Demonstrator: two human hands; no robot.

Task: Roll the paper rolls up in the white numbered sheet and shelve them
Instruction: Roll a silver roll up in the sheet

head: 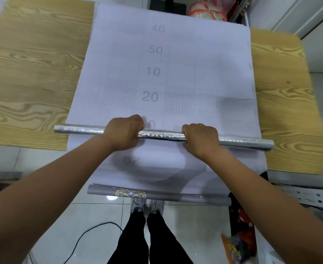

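Note:
A white numbered sheet [176, 77] with a faint grid lies spread down the middle of the wooden table and hangs over its near edge. Across it, near that edge, lies a long silver foil roll [162, 134], sticking out past the sheet on both sides. My left hand [124, 132] grips the roll left of centre, and my right hand [200, 139] grips it right of centre. The sheet's hanging end curls into a grey roll [176, 197] with a gold ornament, below my arms.
The wooden table [29, 77] shows on both sides of the sheet. A red and white bundle [206, 10] sits beyond the far edge. On the tiled floor lie a black cable [84, 237] and colourful packets [238, 242]. My legs and shoes stand below.

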